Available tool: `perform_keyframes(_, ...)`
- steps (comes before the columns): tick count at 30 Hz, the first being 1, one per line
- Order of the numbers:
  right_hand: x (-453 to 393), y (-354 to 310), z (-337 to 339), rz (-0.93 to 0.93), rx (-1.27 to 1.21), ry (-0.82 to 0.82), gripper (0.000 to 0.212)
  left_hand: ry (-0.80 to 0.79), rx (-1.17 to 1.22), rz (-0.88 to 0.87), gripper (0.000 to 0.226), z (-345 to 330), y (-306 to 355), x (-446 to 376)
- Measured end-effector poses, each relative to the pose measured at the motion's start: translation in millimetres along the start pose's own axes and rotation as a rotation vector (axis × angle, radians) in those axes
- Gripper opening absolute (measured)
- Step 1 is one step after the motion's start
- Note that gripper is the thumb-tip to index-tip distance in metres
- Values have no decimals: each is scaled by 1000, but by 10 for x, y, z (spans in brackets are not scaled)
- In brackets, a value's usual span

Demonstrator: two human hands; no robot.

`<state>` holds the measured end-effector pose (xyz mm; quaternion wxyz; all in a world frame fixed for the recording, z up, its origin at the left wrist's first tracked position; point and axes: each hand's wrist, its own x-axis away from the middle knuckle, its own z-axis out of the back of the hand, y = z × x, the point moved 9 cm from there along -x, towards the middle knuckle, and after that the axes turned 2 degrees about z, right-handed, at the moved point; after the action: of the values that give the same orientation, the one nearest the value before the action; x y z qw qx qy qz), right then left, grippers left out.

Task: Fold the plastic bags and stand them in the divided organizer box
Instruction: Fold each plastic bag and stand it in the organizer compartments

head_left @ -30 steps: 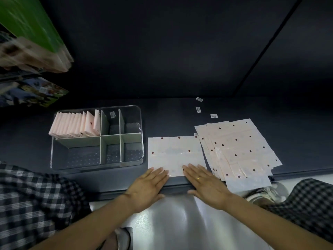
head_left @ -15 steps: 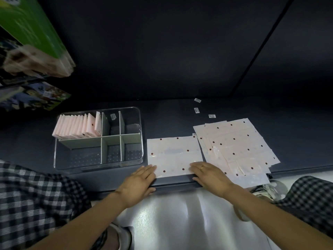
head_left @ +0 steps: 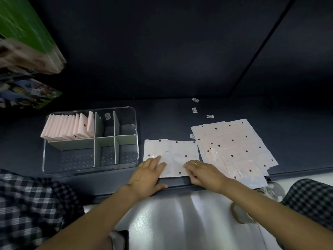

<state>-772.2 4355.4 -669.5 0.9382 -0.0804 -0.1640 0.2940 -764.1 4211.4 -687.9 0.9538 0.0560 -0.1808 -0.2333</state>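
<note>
1. The bag (head_left: 171,156) lies flat on the counter (head_left: 162,121), between the organizer box (head_left: 90,141) and the loose stack (head_left: 232,148).
2. The left hand (head_left: 147,172) presses it with straight fingers; the right hand (head_left: 203,172) pinches its near edge, grip curled.
3. Slick plastic could slide under the pressing palm, skewing the crease.
4. The bag's edge touches the stack, so a careless lift may drag those sheets.

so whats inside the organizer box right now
The box holds a row of folded bags standing in its far-left compartment. A small label shows in the next one. The other compartments show only the dotted floor; the dividers hide parts of them.
</note>
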Motion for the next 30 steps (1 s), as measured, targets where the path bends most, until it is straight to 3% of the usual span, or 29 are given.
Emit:
perform_keyframes(2, 48, 34, 2, -23, -273, -120, 4, -21, -17, -8, 72, 57, -22, 8)
perform_keyframes(4, 65, 39, 79, -26, -429, -168, 14, -13, -8, -1, 65, 139, -63, 17)
perform_keyframes(9, -41, 153, 250, -109, -592, -203, 13, -37, 79, 78, 52, 296, -154, 44)
perform_keyframes(14, -273, 329, 271, -229, -615, -197, 18, 449, 106, -43, 58, 822, 75, 189)
perform_keyframes(16, -354, 384, 234, -255, -581, -212, 14, 521, 69, -98, 54, 793, 206, 205)
perform_keyframes(20, -447, 480, 163, -310, -511, -215, 5, 203, 74, 1, 62, 196, 241, 52)
perform_keyframes(24, -491, 539, 76, -373, -370, -198, 16, 7, -2, 83, 70, -264, 149, -23)
perform_keyframes(27, -503, 467, 178, -349, -177, 21, 17, -27, -50, 82, 72, -369, 139, -44)
perform_keyframes(30, -456, 132, 229, -254, -296, 340, 21, -45, -77, 71, 72, -430, 144, -60)
